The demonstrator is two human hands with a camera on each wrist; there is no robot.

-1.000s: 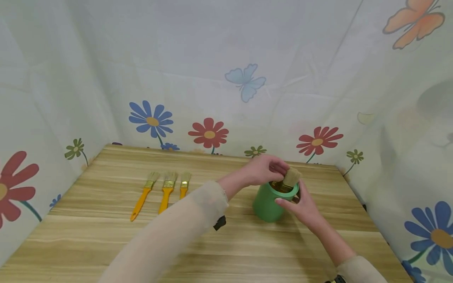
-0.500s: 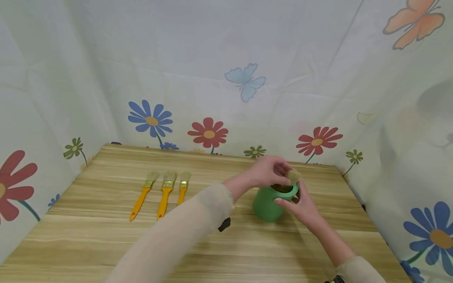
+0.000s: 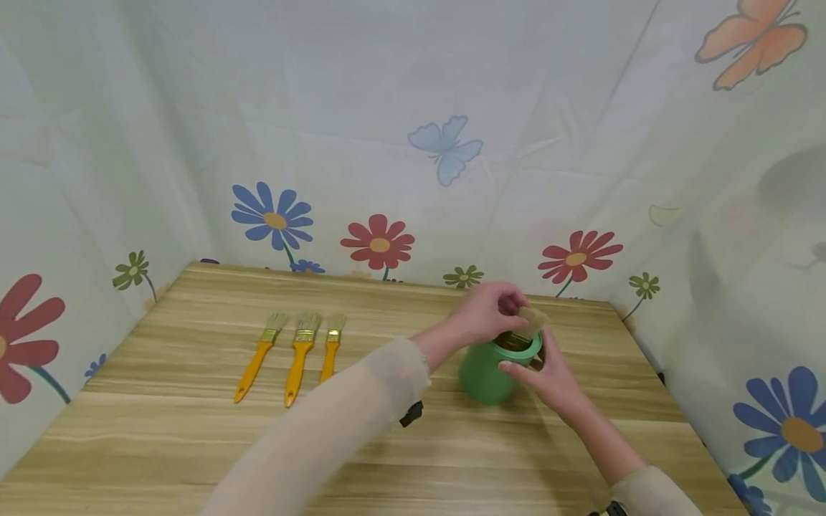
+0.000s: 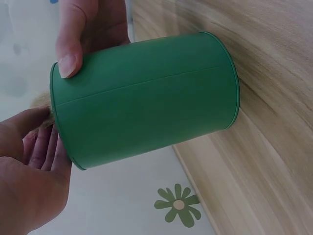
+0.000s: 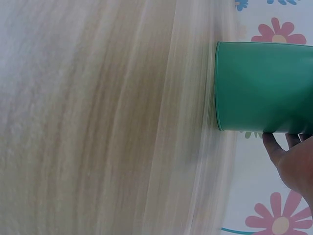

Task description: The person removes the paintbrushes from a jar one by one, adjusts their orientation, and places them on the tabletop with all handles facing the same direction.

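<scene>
A green can (image 3: pixel 487 376) stands on the wooden table, its opening facing up. My right hand (image 3: pixel 548 376) grips it from the right, thumb on the near side just below the rim; in the left wrist view that thumb lies on the can's wall. From above, my left hand (image 3: pixel 487 315) pinches a paintbrush (image 3: pixel 533 321) by its pale bristles at the opening. The brush's handle points down into the can and is hidden. Metal brush ferrules show dimly inside the rim. The left wrist view shows the left fingers (image 4: pixel 36 117) around the bristles.
Three paintbrushes with orange handles, a left one (image 3: pixel 260 356), a middle one (image 3: pixel 300 358) and a right one (image 3: pixel 332 347), lie side by side, bristles away from me. My left sleeve (image 3: pixel 335 423) covers the right one's handle end. A flowered curtain (image 3: pixel 310 143) surrounds the table (image 3: pixel 161 430).
My left hand and forearm have shifted slightly right over the opening, uncovering more of the middle and right brush handles. The right hand and can stay in place.
</scene>
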